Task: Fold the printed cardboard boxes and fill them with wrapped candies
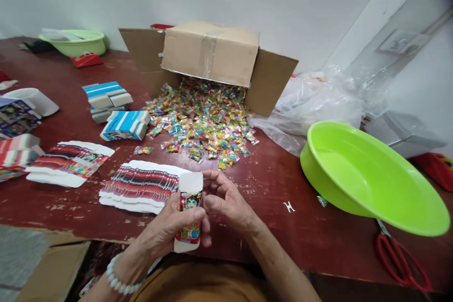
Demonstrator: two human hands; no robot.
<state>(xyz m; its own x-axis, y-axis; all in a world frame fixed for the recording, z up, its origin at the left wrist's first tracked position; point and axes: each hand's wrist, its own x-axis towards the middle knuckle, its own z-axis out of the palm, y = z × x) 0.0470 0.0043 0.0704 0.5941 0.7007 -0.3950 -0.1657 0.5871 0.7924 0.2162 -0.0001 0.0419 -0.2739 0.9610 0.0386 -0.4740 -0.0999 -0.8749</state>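
Count for you: 1 small printed carton [192,202] in hand, 2 fanned rows of flat cartons (near one [141,186], far one [71,164]), 1 big cardboard box [212,54], 2 green basins (large [354,165], pale [85,46]), 1 pair of red scissors [398,257], 1 white H-shaped piece [289,206]. Packets of coloured pieces [208,127] spill from the box, too many to count; 1 loose packet [143,150] lies just left of the pile. Your left hand [180,222] grasps the carton upright, thumb across its front, fingers wrapped behind to the right edge. White flap sticks up above your thumb. Your right hand [231,203] is half curled at the carton's upper right edge; can't tell if it's pinching it. Your thumb covers part of the print; carton back is hidden. Scissor blades run under the large basin. Purple-printed bunch [16,118] is cut off at the left.
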